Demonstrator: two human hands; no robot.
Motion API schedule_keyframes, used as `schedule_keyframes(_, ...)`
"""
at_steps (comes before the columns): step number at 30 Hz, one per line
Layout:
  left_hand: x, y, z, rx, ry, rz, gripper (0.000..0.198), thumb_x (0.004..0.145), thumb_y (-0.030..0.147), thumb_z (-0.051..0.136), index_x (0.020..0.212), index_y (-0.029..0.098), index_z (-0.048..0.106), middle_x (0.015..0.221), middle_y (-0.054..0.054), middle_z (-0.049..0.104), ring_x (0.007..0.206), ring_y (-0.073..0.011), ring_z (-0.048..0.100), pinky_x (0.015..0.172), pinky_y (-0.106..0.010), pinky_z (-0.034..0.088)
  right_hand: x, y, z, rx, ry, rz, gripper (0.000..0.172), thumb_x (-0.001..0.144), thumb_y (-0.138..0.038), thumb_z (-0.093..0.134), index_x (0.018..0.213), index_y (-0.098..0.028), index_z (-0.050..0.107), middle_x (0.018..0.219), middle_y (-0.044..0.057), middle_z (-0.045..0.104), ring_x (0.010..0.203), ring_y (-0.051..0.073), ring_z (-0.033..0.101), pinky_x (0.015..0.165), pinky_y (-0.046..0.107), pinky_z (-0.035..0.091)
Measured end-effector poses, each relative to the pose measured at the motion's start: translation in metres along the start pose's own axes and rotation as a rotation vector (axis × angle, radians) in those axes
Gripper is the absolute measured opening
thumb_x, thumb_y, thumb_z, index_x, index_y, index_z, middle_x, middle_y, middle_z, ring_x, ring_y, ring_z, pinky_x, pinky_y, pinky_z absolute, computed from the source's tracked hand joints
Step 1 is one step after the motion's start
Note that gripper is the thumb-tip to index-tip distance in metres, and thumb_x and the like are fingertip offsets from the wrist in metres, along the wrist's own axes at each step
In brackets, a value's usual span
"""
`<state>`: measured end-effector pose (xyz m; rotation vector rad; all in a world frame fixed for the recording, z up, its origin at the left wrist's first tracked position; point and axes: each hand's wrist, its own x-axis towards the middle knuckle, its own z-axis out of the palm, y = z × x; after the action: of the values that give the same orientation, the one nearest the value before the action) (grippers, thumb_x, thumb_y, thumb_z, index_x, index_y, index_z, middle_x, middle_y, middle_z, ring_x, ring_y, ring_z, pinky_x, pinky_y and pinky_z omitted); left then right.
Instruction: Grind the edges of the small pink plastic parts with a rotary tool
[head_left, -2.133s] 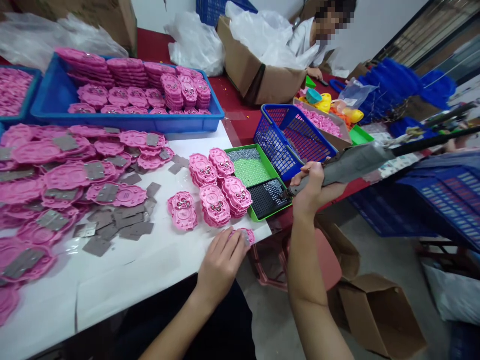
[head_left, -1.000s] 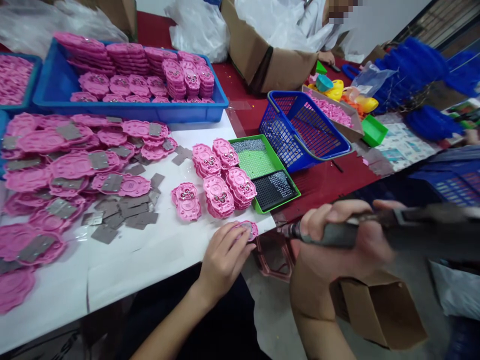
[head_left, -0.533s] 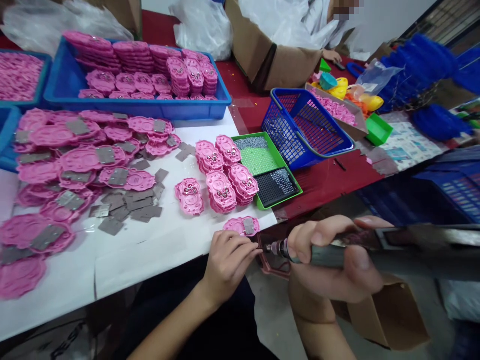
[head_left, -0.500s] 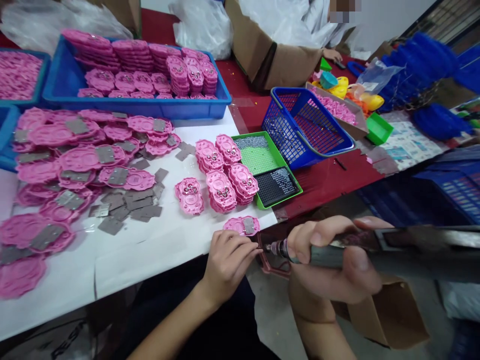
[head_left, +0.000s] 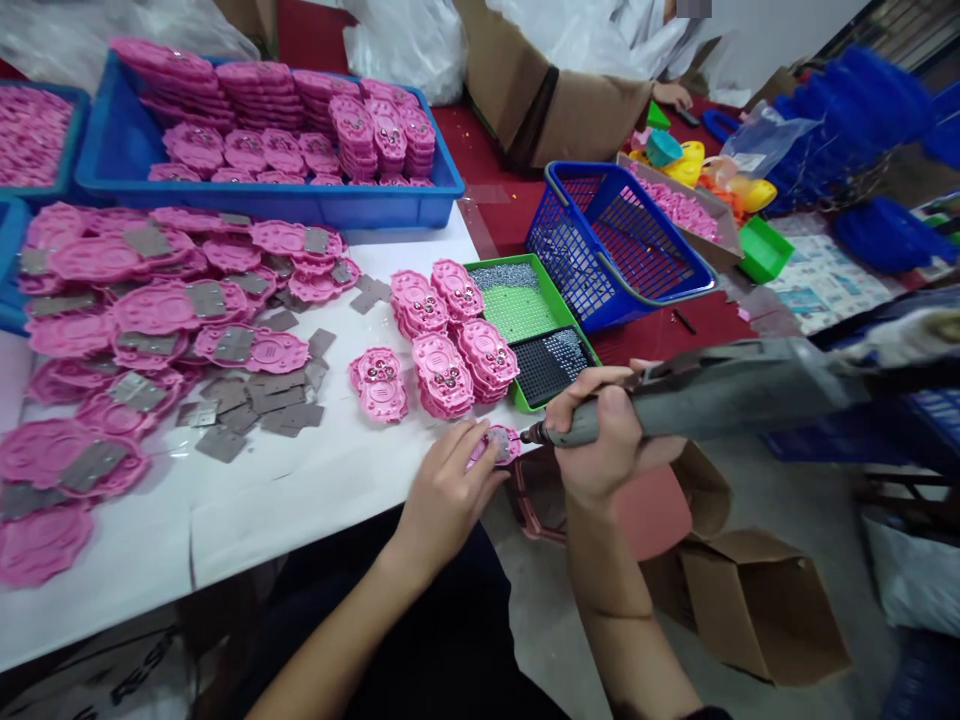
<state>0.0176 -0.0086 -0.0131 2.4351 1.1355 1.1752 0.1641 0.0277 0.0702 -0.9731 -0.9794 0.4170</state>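
Note:
My right hand is wrapped round a grey electric screwdriver, whose bit points left at the end of a pink plastic part. A grey metal plate lies on that part at the table's front edge. My left hand is closed over the part's left side, fingertips at the plate; the fingers cover much of it. Just behind stand stacks of pink parts with shiny round pieces. A green tray holding small screws is beyond the screwdriver tip.
Loose metal plates and pink parts with plates cover the table's left. A blue bin of stacked parts stands behind. At the back right are a blue basket and a co-worker's hand. An open carton sits on the floor.
The screwdriver has moved left and up, its bit now at the pink part's right end. My left hand has shifted from in front of the part onto its left side.

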Motion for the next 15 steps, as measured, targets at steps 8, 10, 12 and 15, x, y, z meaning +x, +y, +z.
schedule_keyframes(8,-0.0036,-0.0036,0.0055,-0.007,-0.023,0.017,0.022,0.104,0.017,0.06,0.124,0.014,0.068,0.124,-0.012,0.077,0.118,-0.0296,0.072,0.099,-0.047,0.064,0.0047,0.004,0.0079,-0.014,-0.009,0.048,0.014,0.088,-0.031,0.068,0.096,-0.024,0.058,0.072,-0.009,0.065,0.037,0.007,0.051,0.038,0.025,0.044)
schedule_keyframes(10,-0.0032,-0.0038,0.0056,-0.023,-0.009,0.017,0.023,0.104,0.015,0.06,0.125,0.015,0.068,0.123,-0.011,0.077,0.117,-0.029,0.072,0.099,-0.047,0.065,0.0046,0.0049,0.0075,-0.03,-0.018,0.068,0.014,0.088,-0.032,0.068,0.092,-0.023,0.058,0.072,-0.008,0.064,0.037,0.007,0.051,0.038,0.026,0.044)
schedule_keyframes(12,-0.0031,-0.0042,0.0056,-0.033,0.006,0.02,0.023,0.104,0.015,0.06,0.126,0.014,0.068,0.121,-0.012,0.078,0.117,-0.0289,0.072,0.097,-0.046,0.065,0.0043,0.0076,0.0073,-0.043,-0.013,0.067,0.013,0.089,-0.032,0.067,0.092,-0.022,0.059,0.072,-0.008,0.064,0.037,0.006,0.051,0.039,0.026,0.044)
schedule_keyframes(15,-0.0027,-0.0046,0.0049,-0.035,0.007,0.026,0.022,0.104,0.016,0.061,0.124,0.012,0.069,0.12,-0.013,0.078,0.115,-0.0293,0.072,0.096,-0.046,0.065,0.0034,0.0118,0.0078,-0.044,-0.01,0.051,0.012,0.09,-0.031,0.066,0.094,-0.023,0.059,0.073,-0.008,0.065,0.038,0.007,0.051,0.039,0.026,0.045)
